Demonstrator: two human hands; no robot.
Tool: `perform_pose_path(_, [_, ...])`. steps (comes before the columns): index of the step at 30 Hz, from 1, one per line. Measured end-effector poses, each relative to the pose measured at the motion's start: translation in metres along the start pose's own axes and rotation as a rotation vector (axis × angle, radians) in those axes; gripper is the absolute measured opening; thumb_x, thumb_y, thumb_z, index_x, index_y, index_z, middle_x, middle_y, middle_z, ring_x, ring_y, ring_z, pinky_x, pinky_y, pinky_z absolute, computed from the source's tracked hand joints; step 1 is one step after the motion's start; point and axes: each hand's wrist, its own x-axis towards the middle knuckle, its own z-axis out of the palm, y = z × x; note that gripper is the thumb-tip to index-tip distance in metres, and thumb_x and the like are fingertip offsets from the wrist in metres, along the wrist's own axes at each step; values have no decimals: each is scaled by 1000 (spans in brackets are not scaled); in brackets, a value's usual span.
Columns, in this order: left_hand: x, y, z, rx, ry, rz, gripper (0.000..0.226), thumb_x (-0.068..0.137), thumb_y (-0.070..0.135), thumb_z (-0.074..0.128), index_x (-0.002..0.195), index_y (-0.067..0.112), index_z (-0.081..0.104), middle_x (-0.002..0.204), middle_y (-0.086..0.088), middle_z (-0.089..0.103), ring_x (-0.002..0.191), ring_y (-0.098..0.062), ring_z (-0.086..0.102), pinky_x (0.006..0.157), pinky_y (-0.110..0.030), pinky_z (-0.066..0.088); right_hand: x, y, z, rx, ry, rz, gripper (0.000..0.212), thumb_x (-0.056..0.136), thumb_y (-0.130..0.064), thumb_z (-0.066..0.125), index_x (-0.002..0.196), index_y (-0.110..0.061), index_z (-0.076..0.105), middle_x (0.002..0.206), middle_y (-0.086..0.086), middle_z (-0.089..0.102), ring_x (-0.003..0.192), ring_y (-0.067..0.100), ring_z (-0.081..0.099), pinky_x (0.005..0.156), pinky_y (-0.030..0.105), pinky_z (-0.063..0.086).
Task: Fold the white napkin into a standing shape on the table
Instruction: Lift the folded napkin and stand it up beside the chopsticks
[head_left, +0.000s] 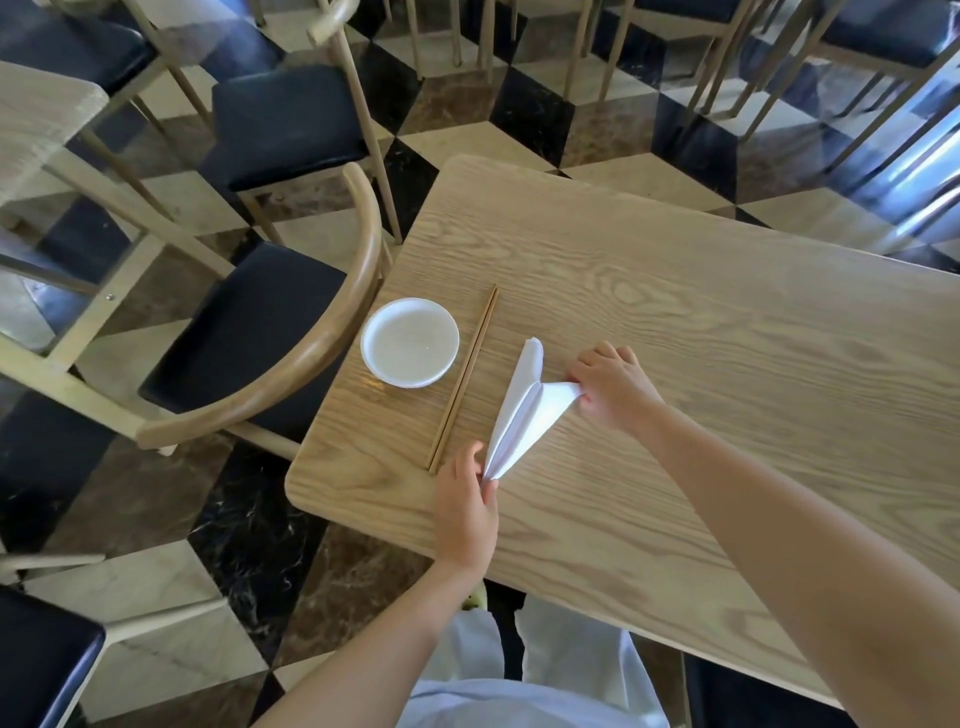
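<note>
Napkin: the white napkin (519, 415) lies on the table (727, 338), folded to a narrow pointed shape, beside the chopsticks (462, 379) and the small white dish (410, 342).
Left hand: the left hand (465, 512) pinches the near tip, probably to keep the layers together.
Right hand: the right hand (613, 387) pinches the right corner with curled fingers, likely to pull this wing outward.
Arms: both reach forward over the table edge.

A: What's your clutter near the table's left end?
B: You've got a white bowl (410, 342), with chopsticks (463, 379) lying just right of it. A curved-back chair (270, 332) with a dark seat is tucked alongside.
</note>
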Motion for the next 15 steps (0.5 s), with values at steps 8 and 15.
perform_pose_path(8, [0, 3, 3, 90, -3, 16, 40, 88, 10, 58, 127, 7, 48, 98, -10, 63, 89, -24, 56, 72, -33, 51, 6, 5, 7, -36, 97, 166, 17, 86, -13, 52, 102, -10, 58, 107, 7, 57, 107, 28, 46, 92, 34, 32])
perform_pose_path(15, [-1, 3, 4, 154, -17, 68, 36, 86, 9, 60, 121, 5, 53, 96, -11, 63, 88, -26, 58, 71, -35, 52, 1, 3, 10, -13, 112, 318, 21, 86, -13, 55, 107, -11, 55, 111, 10, 54, 109, 30, 45, 89, 37, 36])
